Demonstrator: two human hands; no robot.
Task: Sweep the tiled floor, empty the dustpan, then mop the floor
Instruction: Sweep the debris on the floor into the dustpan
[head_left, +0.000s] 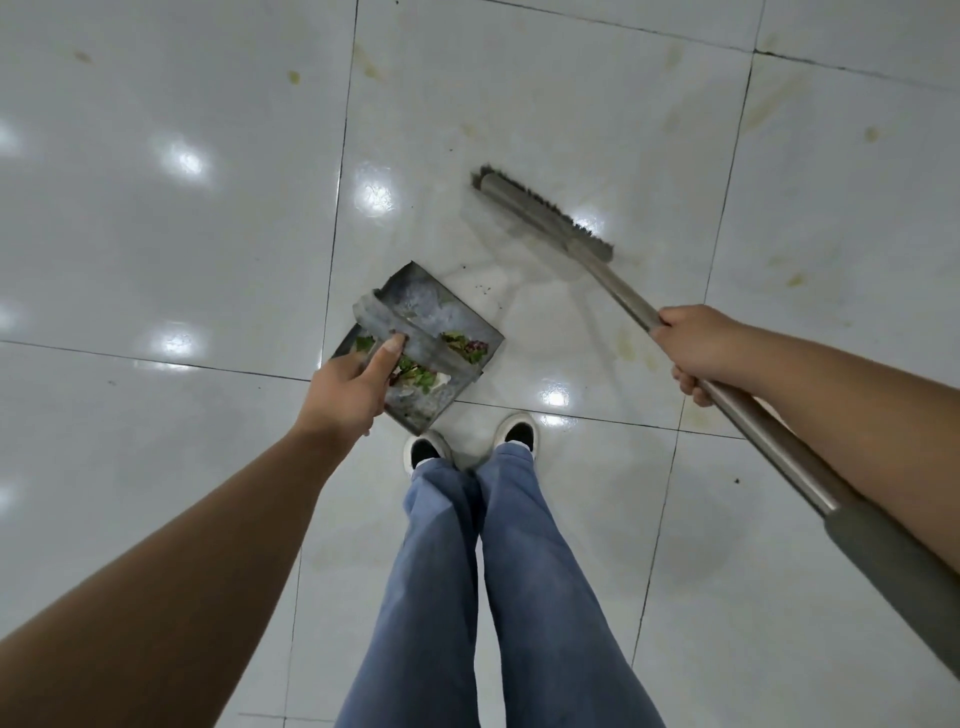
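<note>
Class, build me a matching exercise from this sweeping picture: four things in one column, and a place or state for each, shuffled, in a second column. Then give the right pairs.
Column 1
1. dustpan
2. broom head
3. left hand
4. right hand

Column 2
A. curled round the metal broom handle
B. bristles down on the tiled floor, ahead of the shoes
C. holds green and reddish leaf scraps
D. grips the band across the top of the dustpan

Pairs: 1-C, 2-B, 3-D, 4-A
</note>
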